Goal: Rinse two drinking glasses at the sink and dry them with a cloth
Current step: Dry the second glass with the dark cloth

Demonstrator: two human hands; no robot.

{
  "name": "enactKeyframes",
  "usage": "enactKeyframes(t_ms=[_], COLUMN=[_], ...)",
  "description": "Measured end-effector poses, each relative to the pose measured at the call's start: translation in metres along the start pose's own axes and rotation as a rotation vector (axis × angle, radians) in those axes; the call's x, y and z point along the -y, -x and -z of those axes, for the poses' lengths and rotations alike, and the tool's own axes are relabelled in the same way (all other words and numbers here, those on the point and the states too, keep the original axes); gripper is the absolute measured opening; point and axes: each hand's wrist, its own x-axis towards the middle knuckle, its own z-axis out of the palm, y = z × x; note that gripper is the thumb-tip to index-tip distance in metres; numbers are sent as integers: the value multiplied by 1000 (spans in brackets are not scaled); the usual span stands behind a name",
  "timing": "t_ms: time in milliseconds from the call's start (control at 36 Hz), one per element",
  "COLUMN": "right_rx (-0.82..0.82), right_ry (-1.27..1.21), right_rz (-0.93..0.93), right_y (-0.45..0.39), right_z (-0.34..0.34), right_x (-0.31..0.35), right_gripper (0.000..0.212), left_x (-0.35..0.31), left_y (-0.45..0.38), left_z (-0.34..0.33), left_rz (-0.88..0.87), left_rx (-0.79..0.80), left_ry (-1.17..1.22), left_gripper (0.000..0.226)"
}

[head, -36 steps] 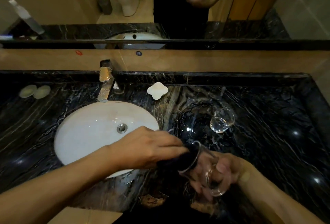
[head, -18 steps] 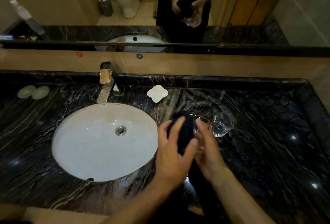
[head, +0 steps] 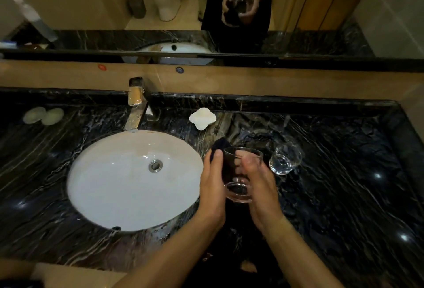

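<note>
- Clear round drinking glass [head: 241, 173] held between both hands above the black veined marble counter [head: 344, 196], just right of the white oval sink basin [head: 128, 182]; tilted, rim away from the person, thick base toward them.
- Left hand [head: 212, 186]: fingers curled, pressing a dark cloth [head: 220, 147] against the glass's left side; cloth sticks up past the fingertips and shows dark through the glass wall.
- Right hand [head: 260, 186]: fingers wrapped round the glass's right side, gripping it.
- Second clear glass [head: 284, 159] stands on the counter just right of the hands, not touched.
- Chrome faucet [head: 135, 104] behind basin; white clover-shaped dish [head: 202, 118] near back edge.
</note>
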Motion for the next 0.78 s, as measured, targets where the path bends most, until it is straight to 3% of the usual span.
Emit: enactKeyframes(t_ms=[56, 111, 167, 250, 361, 444, 528, 667, 778], right_rx=[46, 39, -52, -111, -91, -113, -167, -13, -3], right_ry=[-5, -22, 17, 85, 178, 30, -105, -345, -426], right_rz=[-27, -34, -22, -37, -28, -56, -58, -268, -283], right_y=[0, 1, 0, 2, 7, 4, 1, -3, -5], right_z=[1, 1, 0, -6, -10, -11, -9, -1, 3], right_x=[4, 8, 9, 8, 4, 6, 7, 10, 8], right_gripper=[72, 72, 68, 50, 61, 74, 72, 62, 69], left_x=[-4, -7, -9, -3, 1, 3, 8, 13, 25], left_y=[-4, -4, -2, 3, 15, 25, 37, 51, 52], left_z=[2, 4, 3, 1, -3, 0, 3, 10, 19], left_rz=[124, 122, 46, -154, -322, -429, -565, -660, -796], left_rx=[51, 43, -10, -9, -12, 24, 68, 113, 160], left_ry=[122, 90, -18, -291, -474, -553, -664, -633, -577], left_gripper=[58, 54, 44, 46, 26, 26, 33, 30, 31])
